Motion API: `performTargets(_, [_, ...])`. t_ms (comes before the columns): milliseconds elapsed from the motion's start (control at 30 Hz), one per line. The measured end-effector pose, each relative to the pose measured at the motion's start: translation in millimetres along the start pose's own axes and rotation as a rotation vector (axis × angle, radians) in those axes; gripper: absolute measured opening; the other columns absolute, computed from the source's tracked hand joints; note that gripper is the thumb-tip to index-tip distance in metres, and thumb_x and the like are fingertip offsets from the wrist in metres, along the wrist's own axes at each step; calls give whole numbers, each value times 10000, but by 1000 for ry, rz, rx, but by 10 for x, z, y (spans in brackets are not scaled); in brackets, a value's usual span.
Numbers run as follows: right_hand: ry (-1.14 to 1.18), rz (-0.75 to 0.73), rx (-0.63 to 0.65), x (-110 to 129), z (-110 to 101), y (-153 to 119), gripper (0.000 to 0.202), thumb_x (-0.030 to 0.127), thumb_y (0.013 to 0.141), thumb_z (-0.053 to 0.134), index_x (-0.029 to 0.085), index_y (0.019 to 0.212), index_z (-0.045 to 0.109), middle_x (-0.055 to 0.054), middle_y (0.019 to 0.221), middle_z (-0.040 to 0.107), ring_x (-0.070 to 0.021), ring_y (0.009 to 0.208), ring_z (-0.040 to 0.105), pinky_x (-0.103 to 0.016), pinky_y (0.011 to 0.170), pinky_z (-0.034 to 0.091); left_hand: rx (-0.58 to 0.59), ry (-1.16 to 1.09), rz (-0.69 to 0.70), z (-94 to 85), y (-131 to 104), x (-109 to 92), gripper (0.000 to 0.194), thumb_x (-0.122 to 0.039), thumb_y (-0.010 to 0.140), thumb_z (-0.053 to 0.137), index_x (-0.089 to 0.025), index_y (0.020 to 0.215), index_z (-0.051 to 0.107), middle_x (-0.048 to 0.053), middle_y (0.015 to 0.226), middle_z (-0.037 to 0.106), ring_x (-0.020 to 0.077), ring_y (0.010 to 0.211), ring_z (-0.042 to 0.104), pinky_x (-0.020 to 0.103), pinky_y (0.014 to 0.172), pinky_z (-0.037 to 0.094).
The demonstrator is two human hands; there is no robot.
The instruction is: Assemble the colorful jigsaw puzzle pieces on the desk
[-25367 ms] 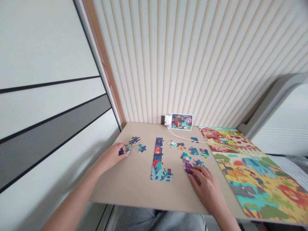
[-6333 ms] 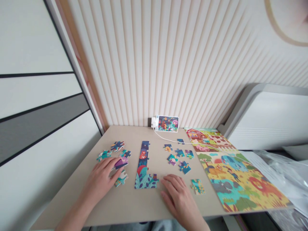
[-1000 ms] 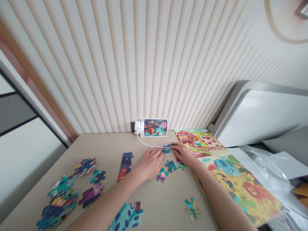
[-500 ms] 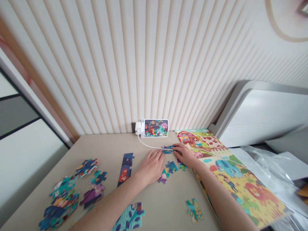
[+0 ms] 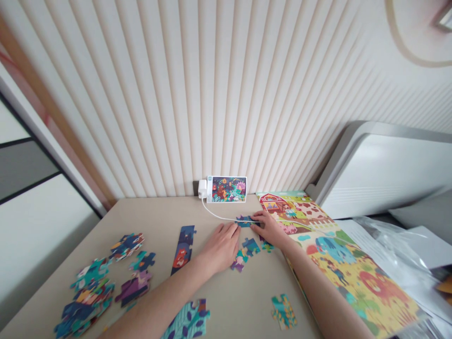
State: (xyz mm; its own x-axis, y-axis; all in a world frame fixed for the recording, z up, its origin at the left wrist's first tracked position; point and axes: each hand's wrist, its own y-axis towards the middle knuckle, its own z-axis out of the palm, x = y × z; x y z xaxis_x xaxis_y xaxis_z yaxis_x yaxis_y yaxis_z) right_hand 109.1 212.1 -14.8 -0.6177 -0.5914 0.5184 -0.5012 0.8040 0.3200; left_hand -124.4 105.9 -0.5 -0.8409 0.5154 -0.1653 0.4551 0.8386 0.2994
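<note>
Dark blue jigsaw puzzle pieces (image 5: 243,223) lie flat on the table, with a white cable crossing them. My left hand (image 5: 221,247) rests at their left edge, fingers bent and close together, with its fingertips on that edge. From the right, my right hand (image 5: 269,230) grips their other end between thumb and fingers. Just below the hands are a blue puzzle piece (image 5: 251,246), a purple-and-green piece (image 5: 239,260) and a piece partly covered by my right hand (image 5: 267,246). Left of my left hand lies a joined strip of pieces (image 5: 182,249) with a red animal.
A picture card (image 5: 229,189) leans on the wall beside a white charger (image 5: 202,189). Loose pieces (image 5: 84,301) are heaped at the left. A leafy joined section (image 5: 189,320) and a teal piece (image 5: 283,311) lie nearer me. Finished animal puzzles (image 5: 339,268) cover the right side.
The view has shifted slightly. Both hands stay at the dark blue pieces, with only small finger movement.
</note>
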Motion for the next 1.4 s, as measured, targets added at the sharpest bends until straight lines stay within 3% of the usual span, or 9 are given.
performTargets(500, [-77,-47,5,-46,34,9,331,276,940,572,255,1234,721,-107,1222,652,-262,1137,623,-445,1031,491,-12,12,-2,2,-9,-18,411,-238,998,367,-153,1366,528,139,1321,586,269,1273,512,428,1124,347])
performTargets(900, [-73,24,-41,23,66,-18,328,382,914,634,240,1190,742,-108,1166,664,-265,1081,642,-431,1005,504,-32,38,13,21,-11,-21,424,-221,992,363,-139,1379,517,151,1328,583,281,1290,497,447,1108,362])
performTargets(1400, [-134,-37,32,-6,1,17,331,309,952,600,261,1261,707,-103,1241,638,-267,1158,610,-426,1049,467,-42,50,20,34,-6,-8,403,-208,984,377,-141,1344,545,145,1311,589,285,1272,503,442,1084,376])
